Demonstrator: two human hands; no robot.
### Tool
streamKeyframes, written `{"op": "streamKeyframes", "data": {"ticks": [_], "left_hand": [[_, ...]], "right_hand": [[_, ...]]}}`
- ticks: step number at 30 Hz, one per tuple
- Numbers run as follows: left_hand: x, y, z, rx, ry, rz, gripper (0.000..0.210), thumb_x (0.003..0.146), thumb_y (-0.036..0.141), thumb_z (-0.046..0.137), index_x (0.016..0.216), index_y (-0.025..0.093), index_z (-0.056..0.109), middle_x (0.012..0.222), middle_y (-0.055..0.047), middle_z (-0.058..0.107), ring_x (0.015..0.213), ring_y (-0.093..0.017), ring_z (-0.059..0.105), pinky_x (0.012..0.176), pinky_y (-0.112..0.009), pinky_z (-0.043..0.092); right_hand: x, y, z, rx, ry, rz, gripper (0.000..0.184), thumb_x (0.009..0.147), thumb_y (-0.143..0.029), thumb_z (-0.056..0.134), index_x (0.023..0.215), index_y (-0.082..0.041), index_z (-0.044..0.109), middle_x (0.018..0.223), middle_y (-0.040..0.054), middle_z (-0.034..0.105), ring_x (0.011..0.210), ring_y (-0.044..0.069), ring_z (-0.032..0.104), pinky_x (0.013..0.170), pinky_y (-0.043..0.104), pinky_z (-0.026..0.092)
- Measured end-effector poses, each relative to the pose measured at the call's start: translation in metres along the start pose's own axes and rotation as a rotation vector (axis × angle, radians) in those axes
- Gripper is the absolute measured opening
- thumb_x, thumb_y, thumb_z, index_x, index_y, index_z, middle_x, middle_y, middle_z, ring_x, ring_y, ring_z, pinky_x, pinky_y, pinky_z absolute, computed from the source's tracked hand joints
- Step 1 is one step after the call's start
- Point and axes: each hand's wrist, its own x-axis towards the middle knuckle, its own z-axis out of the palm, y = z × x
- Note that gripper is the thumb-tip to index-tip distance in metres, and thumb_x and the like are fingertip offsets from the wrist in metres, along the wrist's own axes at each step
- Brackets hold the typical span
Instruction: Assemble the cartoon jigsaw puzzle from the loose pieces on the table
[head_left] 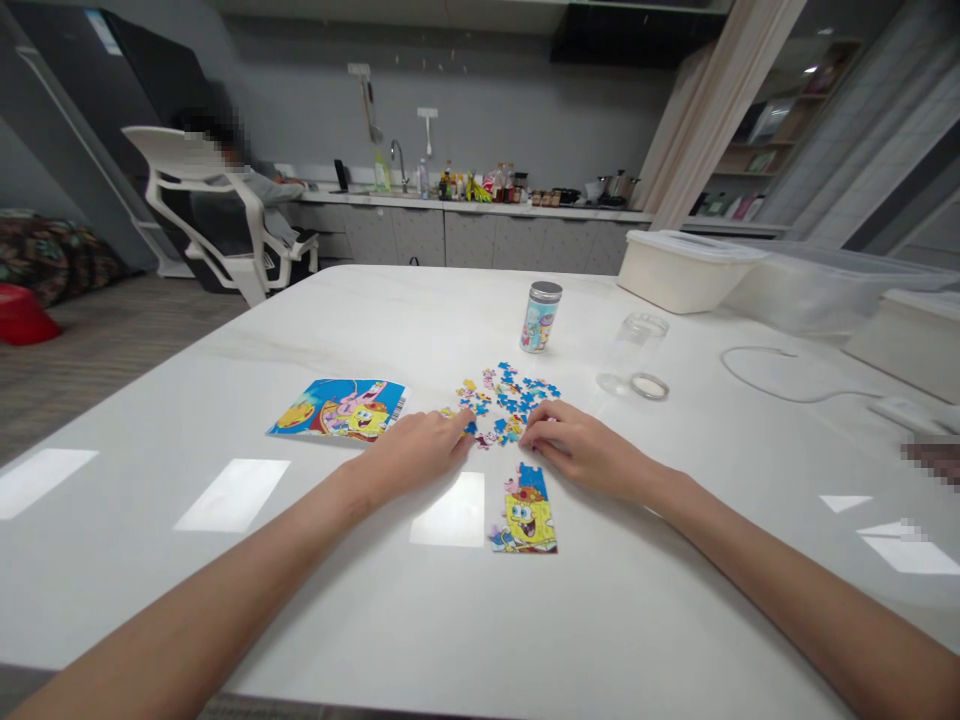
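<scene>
A loose pile of small jigsaw puzzle pieces (511,402), mostly blue with some yellow and pink, lies on the white table between my hands. My left hand (429,442) reaches to the pile's left side, its thumb and fingertips closed at a blue puzzle piece (470,427). Bent and drawn together, the fingers of my right hand (574,442) rest at the pile's right edge; what they hold, if anything, is hidden. Nearer to me lies a joined puzzle section (527,512) with a yellow cartoon face. A picture sheet (337,408) with a cartoon scene sits left of my left hand.
Behind the pile stands a printed can (540,318) with a metal lid. A clear jar (637,345) and a ring-shaped lid (649,386) are to its right. Storage boxes (682,270) and a white cable (795,398) occupy the right side. A person sits in a white chair (247,230) beyond.
</scene>
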Motion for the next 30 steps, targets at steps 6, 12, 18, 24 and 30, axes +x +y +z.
{"op": "streamKeyframes", "data": {"ticks": [6,12,18,24,30], "left_hand": [[0.002,0.0,0.004,-0.028,0.036,-0.045,0.037,0.096,0.035,0.033,0.121,0.019,0.055,0.08,-0.01,0.069,0.075,-0.023,0.066,0.064,-0.031,0.043],[0.002,0.001,0.001,-0.032,0.032,-0.06,0.034,0.095,0.032,0.034,0.118,0.018,0.055,0.076,-0.009,0.069,0.069,-0.023,0.064,0.06,-0.03,0.041],[0.003,0.0,0.002,-0.03,0.025,-0.043,0.034,0.096,0.032,0.033,0.114,0.018,0.058,0.078,-0.01,0.069,0.071,-0.023,0.065,0.06,-0.03,0.041],[0.002,0.0,0.002,-0.046,0.031,-0.073,0.036,0.095,0.035,0.034,0.122,0.017,0.05,0.078,-0.01,0.069,0.07,-0.024,0.064,0.06,-0.03,0.041],[0.0,0.002,-0.003,-0.092,0.009,-0.09,0.038,0.095,0.039,0.035,0.123,0.016,0.045,0.075,-0.009,0.068,0.069,-0.024,0.064,0.058,-0.03,0.04]], "right_hand": [[0.0,0.01,0.002,-0.049,0.07,0.072,0.024,0.086,-0.006,0.046,0.092,-0.02,0.065,0.097,0.0072,0.06,0.093,0.021,0.057,0.082,0.037,0.049],[0.001,0.009,0.002,-0.069,0.097,0.09,0.023,0.086,-0.006,0.047,0.09,-0.02,0.065,0.096,0.0072,0.06,0.094,0.021,0.057,0.083,0.037,0.048],[0.001,-0.002,-0.001,-0.039,0.047,0.069,0.011,0.088,-0.018,0.055,0.092,-0.021,0.065,0.099,0.0071,0.059,0.094,0.021,0.057,0.085,0.038,0.048],[0.0,0.004,-0.001,-0.045,0.055,0.078,0.013,0.087,-0.015,0.054,0.091,-0.021,0.064,0.099,0.0068,0.06,0.096,0.02,0.056,0.086,0.037,0.047],[0.0,0.001,-0.002,-0.043,0.041,0.089,0.01,0.088,-0.019,0.055,0.092,-0.022,0.064,0.099,0.0068,0.059,0.097,0.021,0.056,0.087,0.037,0.046]]}}
